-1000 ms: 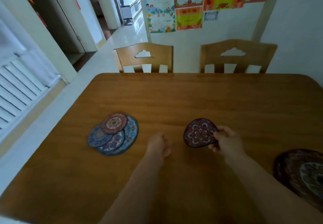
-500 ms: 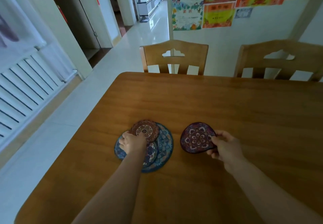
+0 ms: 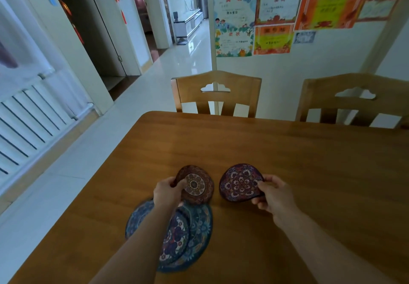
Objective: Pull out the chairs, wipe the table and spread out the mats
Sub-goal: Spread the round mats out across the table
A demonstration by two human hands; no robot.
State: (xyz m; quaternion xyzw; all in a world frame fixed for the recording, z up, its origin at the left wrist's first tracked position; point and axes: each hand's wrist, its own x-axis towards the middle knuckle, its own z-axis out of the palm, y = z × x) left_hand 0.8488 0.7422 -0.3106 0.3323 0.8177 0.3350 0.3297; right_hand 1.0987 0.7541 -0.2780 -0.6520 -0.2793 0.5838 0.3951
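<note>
On the wooden table [image 3: 276, 146] my left hand [image 3: 167, 192] grips a small round red-brown mat [image 3: 197, 185] by its left edge, lifted off a pile. My right hand [image 3: 273, 196] pinches a dark purple patterned mat [image 3: 240, 183] at its right edge, held just above the table. Below my left forearm lies the pile of blue patterned mats [image 3: 190, 237], overlapping one another and partly hidden by the arm.
Two wooden chairs stand at the table's far side, one at the middle [image 3: 215, 94] and one at the right [image 3: 354, 101]. A white radiator [image 3: 28, 124] lines the left wall, with white tiled floor [image 3: 137, 111] between it and the table's left edge.
My left hand reached to the pile, took the red-brown mat and raised it off the blue mats. The view swung left. My right hand kept holding the purple mat.
</note>
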